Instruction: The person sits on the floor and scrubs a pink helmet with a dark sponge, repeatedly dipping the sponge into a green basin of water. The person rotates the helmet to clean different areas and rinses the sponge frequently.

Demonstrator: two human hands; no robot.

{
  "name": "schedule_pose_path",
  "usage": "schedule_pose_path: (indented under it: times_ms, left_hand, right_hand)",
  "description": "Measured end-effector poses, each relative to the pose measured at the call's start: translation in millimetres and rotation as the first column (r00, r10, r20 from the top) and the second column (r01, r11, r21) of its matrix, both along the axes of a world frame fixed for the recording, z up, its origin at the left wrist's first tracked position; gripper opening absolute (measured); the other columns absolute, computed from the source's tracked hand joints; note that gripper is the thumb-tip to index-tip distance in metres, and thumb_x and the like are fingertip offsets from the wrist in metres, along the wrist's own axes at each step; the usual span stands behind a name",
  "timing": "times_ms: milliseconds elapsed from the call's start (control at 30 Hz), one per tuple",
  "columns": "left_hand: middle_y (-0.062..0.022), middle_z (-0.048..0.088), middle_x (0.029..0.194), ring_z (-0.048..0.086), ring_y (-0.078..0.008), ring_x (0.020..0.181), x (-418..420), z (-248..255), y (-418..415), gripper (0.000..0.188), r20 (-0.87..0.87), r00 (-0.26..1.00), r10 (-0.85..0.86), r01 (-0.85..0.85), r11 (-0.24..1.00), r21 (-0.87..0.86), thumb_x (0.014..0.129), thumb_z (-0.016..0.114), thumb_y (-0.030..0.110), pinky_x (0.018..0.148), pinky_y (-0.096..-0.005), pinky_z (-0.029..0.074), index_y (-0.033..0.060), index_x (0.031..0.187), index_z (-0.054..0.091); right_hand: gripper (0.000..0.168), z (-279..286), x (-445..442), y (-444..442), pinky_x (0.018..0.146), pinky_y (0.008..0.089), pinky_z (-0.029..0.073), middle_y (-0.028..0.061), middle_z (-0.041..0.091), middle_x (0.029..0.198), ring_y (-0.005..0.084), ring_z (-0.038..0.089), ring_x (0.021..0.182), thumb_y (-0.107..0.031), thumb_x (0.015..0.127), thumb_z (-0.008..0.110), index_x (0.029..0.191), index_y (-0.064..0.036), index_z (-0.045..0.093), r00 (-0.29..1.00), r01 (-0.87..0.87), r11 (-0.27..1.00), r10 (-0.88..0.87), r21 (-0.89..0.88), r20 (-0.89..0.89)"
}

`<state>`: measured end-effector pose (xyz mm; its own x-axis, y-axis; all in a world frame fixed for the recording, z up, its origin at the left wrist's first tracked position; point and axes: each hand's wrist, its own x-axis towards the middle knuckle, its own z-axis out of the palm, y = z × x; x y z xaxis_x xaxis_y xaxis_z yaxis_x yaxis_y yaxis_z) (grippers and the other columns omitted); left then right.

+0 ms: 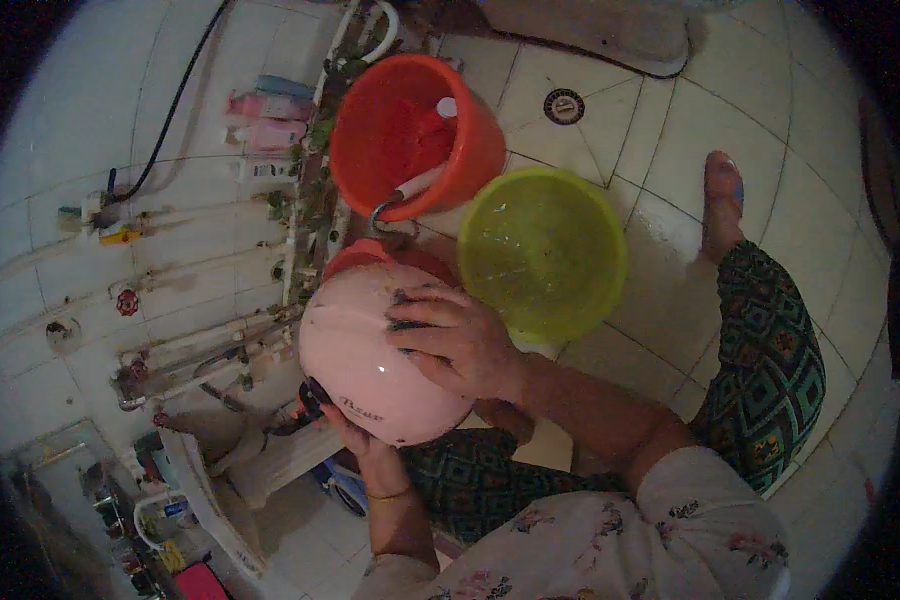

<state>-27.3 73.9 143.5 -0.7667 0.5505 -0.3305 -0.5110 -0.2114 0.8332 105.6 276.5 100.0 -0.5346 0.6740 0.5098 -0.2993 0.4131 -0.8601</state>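
Note:
A glossy pink helmet [345, 322] with dark writing on its shell is held domed side up in front of me. My left hand [361, 433] grips its lower left rim, beside a black fitting [313, 397]. My right hand [457, 345] lies over the top of the shell with its fingers spread. Something dark shows at and between those fingers, too unclear to name. Just beyond the helmet, partly covered by it, is a red vessel [337, 261]. A yellow-green tub [544, 255] with glints inside stands on the floor to the right of it.
An orange-red bucket [487, 161] stands farther off, with a curved metal pipe [379, 215] at its near rim. Round drain [564, 106] sits in the tiled floor. Along the left wall are a red valve knob [127, 302], pink packages [274, 135] and ledges of small items.

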Motion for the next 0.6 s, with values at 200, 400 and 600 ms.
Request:
schedule_pose_path:
  times_ms: [200, 400, 600]
  left_hand:
    - [-0.0067, 0.036, 0.137, 0.036, -0.0271, 0.123, 24.8, -3.8, 6.4, 0.063, -0.077, 0.997, -0.018, 0.001, 0.977, -0.211, 0.085, 0.050, 0.050, 0.102, -0.0456, 0.030, 0.0118, 0.133, 0.035]
    - [-0.0083, 0.034, 0.137, 0.034, -0.0238, 0.124, 38.6, -2.1, 23.6, 0.050, -0.058, 0.998, 0.023, -0.039, 0.959, -0.281, 0.090, 0.050, 0.034, 0.103, -0.0420, 0.029, 0.0111, 0.132, 0.035]
    - [-0.0083, 0.039, 0.134, 0.038, -0.0250, 0.121, 27.1, -16.7, 10.1, 0.056, 0.107, 0.992, 0.065, -0.031, 0.955, -0.295, 0.089, 0.047, 0.042, 0.102, -0.0422, 0.031, 0.0083, 0.133, 0.034]
  right_hand:
    - [0.022, -159.2, -63.7, 16.7, 0.080, 0.0387, 0.045, 0.0110, 0.059, 0.108, 0.0316, 0.060, 0.079, -0.022, 0.083, 0.054, 0.099, -0.010, 0.064, 0.800, -0.373, 0.773, 0.548, -0.513, 0.245]
    - [0.038, -330.8, -0.8, 39.3, 0.091, 0.0506, 0.034, 0.0097, 0.047, 0.120, 0.0283, 0.045, 0.109, -0.028, 0.087, 0.044, 0.121, -0.010, 0.045, 0.535, 0.277, 0.960, -0.189, 0.040, 0.823]
    - [0.033, -326.6, 6.4, 55.3, 0.096, 0.0419, 0.036, 0.0129, 0.052, 0.118, 0.0311, 0.048, 0.110, -0.023, 0.082, 0.050, 0.111, -0.010, 0.056, 0.485, -0.211, 0.960, -0.061, 0.184, 0.872]
